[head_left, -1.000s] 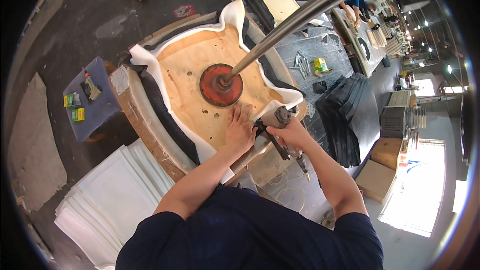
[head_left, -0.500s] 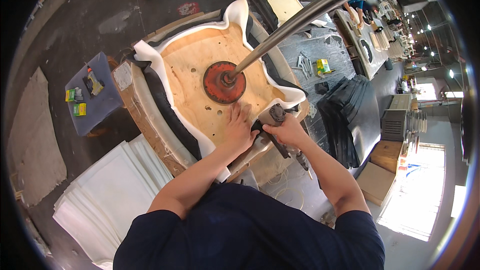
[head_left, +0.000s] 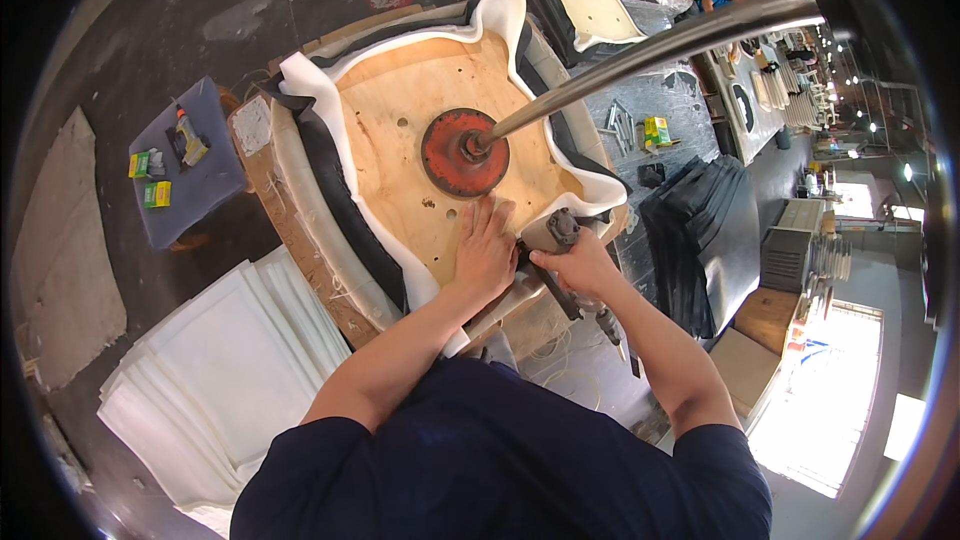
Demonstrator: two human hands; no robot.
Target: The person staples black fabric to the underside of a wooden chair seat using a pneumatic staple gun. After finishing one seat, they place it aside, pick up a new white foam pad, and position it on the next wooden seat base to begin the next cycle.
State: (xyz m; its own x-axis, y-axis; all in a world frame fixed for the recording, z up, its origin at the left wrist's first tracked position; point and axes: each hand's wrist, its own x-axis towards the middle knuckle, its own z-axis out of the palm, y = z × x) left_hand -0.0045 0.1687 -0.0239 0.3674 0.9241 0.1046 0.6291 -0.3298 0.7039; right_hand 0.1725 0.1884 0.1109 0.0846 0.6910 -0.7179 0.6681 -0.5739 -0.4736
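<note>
My left hand [head_left: 486, 255] lies flat on a plywood seat panel [head_left: 390, 120], fingers stretched toward a red round disc [head_left: 465, 152] pressing on its middle. Its thumb is by the panel's near edge, where the black cover is folded. Around the panel runs white padding [head_left: 350, 160] with black cover material [head_left: 340, 200] outside it. In my right hand [head_left: 582, 268] is a pneumatic staple gun [head_left: 556, 232], its nose at the near edge beside my left thumb. The exact spot under the nose is hidden.
A metal rod [head_left: 640, 65] slants from the disc to the upper right. White sheets [head_left: 220, 370] are stacked at left, near a grey-blue tray [head_left: 195, 190] with small boxes. Black sheets [head_left: 700, 230] and staple strips [head_left: 620, 127] lie on the right-hand table. Another padded panel [head_left: 590, 10] sits beyond.
The whole view has shifted slightly, with the panel and disc now a little higher and farther right. My hands stay at nearly the same place on the near edge, the staple gun still gripped.
</note>
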